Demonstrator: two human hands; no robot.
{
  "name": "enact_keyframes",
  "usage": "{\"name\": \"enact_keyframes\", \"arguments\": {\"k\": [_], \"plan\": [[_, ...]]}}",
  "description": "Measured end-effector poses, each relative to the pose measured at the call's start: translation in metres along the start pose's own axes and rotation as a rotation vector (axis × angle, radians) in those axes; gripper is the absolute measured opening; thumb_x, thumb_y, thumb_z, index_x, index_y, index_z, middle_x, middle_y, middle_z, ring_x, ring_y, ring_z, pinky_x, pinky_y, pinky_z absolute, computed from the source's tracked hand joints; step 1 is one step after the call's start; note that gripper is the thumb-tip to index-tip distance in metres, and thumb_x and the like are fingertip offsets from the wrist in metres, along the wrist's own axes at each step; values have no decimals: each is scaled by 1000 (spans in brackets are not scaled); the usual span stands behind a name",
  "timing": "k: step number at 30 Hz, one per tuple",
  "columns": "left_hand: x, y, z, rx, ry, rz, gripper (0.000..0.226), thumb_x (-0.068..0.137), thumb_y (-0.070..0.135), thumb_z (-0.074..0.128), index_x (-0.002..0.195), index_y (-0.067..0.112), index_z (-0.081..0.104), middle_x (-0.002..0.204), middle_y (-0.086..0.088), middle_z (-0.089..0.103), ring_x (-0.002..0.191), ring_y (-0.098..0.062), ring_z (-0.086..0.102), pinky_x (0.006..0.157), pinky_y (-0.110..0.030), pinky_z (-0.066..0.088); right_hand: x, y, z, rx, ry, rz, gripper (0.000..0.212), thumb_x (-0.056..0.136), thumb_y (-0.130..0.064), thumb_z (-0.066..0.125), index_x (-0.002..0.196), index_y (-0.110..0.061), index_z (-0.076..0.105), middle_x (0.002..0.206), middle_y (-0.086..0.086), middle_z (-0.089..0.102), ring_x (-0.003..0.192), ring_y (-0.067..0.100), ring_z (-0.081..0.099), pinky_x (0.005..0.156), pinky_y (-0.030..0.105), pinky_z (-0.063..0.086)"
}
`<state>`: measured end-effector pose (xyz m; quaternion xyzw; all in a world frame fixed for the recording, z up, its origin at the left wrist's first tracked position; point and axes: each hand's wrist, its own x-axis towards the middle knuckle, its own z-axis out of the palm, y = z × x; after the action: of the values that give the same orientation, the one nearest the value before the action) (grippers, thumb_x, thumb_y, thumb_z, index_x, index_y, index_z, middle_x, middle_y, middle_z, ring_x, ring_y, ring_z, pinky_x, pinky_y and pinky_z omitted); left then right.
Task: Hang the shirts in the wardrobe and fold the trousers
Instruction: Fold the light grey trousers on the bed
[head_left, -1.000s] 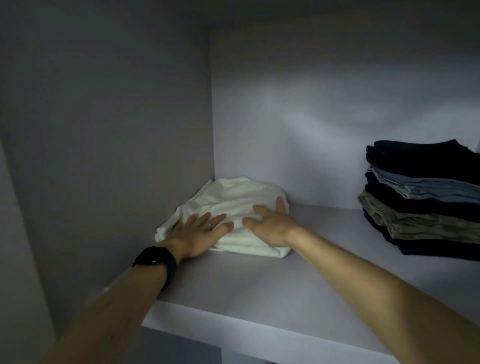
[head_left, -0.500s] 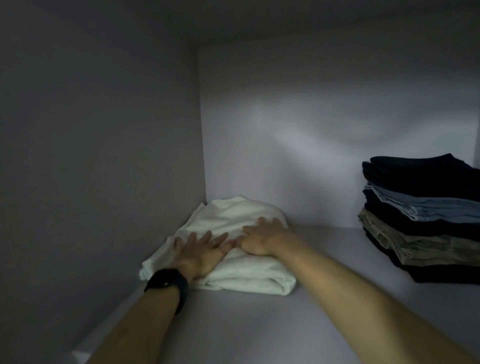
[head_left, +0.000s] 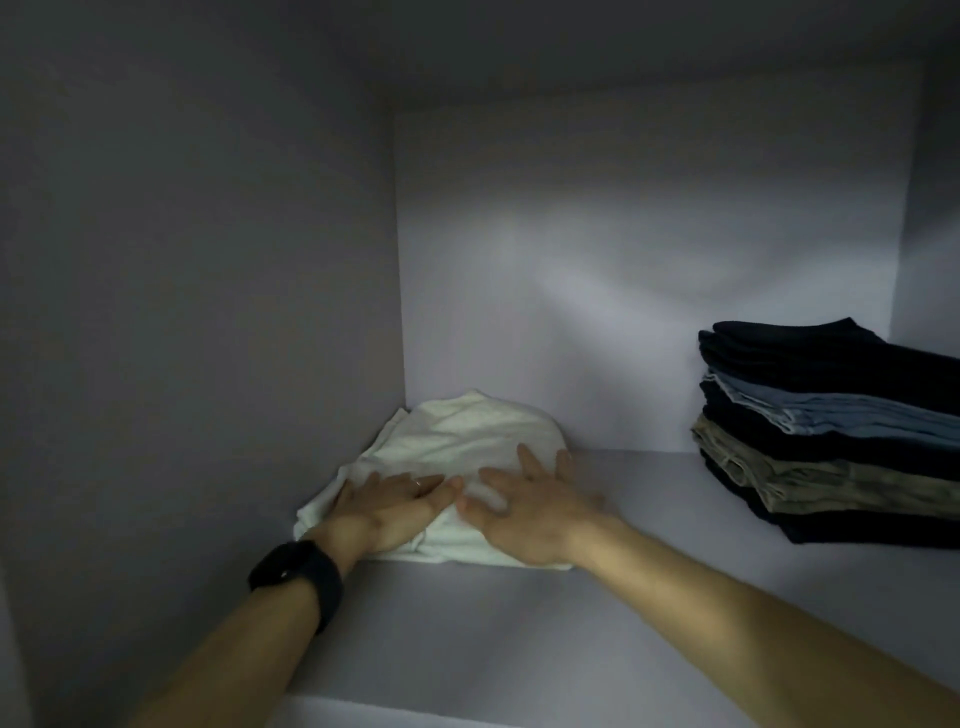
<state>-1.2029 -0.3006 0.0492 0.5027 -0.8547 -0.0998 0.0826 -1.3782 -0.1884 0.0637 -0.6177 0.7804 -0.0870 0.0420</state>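
Seems to be the settling-in step: flatten the folded white garment (head_left: 467, 431) and square it into the back left corner of the wardrobe shelf (head_left: 519, 639), close to the left wall (head_left: 208, 312). Press with flat palms rather than fingertips, and sweep outward from the middle to chase out the hump at the rear. Mind the loose edge spilling toward the left wall; tuck it under before letting go, or expect a slump. Leave it where it lies, well apart from the stack of folded dark, blue and olive clothes (head_left: 831, 441) at the right end of the shelf. Lift straight up afterwards to avoid dragging the top layer out of its fold.

Now the grip. Left grip (head_left: 387, 512), with a black watch (head_left: 296, 582) at the wrist: spread flat, fingers straight and close together, resting on the near left part of the garment and pinching nothing. Right grip (head_left: 524, 512): likewise spread, fingers fanned, palm down over the near right part. Blurred here, so perhaps pressing, perhaps only just above the cloth.
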Motion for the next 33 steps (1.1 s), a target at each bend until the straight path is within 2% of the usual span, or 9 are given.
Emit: {"name": "enact_keyframes", "arguments": {"k": [4,8,14,19,22,25,27,30,33], "plan": [[-23,-3,9,-45,-49,-19,80,82,90,6,155,57,6,168,13,1,156,-27,-9,123,-48,-8,-25,3,12,34,77,-32,62,96,-74,16,154,-56,6,168,-9,-16,151,36,-23,120,66,9],[-28,0,3,-46,-80,4,110,55,102,1,155,56,6,169,13,2,156,-26,-9,123,-48,-9,-26,0,13,43,88,-14,60,98,-72,17,154,-56,10,168,-10,-15,151,36,-24,121,64,10],[-50,9,6,-27,8,-97,77,91,82,8,159,45,12,170,2,7,156,-23,5,124,-52,0,-36,-6,15,93,57,34,54,103,-61,12,156,-52,2,166,-10,-24,151,39,-22,120,65,10],[-118,23,19,-91,159,-108,66,101,63,30,159,31,26,165,0,27,150,-25,27,122,-45,23,-96,5,13,182,25,-28,67,104,-48,35,157,-48,-5,164,-9,-29,155,35,-7,123,59,6],[-177,27,28,-97,287,-107,50,101,53,37,142,30,53,150,1,51,134,-27,49,112,-40,37,-145,21,9,210,131,-95,73,101,-48,43,161,-38,2,170,-1,2,151,33,21,120,45,24],[-237,31,50,-81,442,-23,55,99,56,29,140,32,56,150,5,51,139,-21,45,116,-41,32,-192,34,17,165,308,-142,63,101,-47,42,159,-38,18,152,3,48,132,32,49,102,40,43],[-274,32,70,-126,524,-34,50,98,53,41,144,35,52,156,6,44,143,-21,39,118,-44,31,-220,40,40,98,475,-199,52,99,-50,40,150,-36,42,143,-4,58,130,27,51,103,37,38],[-334,33,109,-168,563,-125,44,97,40,55,140,33,56,148,4,52,135,-25,47,110,-39,40,-255,45,93,306,695,-387,40,93,-46,51,124,-28,70,141,-2,59,135,23,48,115,38,29],[-399,27,153,-182,498,-258,41,94,33,60,135,33,59,139,6,58,127,-23,52,101,-37,46,-292,36,149,617,600,-447,36,95,-46,53,113,-25,75,134,-2,62,125,22,54,111,20,32]]}}
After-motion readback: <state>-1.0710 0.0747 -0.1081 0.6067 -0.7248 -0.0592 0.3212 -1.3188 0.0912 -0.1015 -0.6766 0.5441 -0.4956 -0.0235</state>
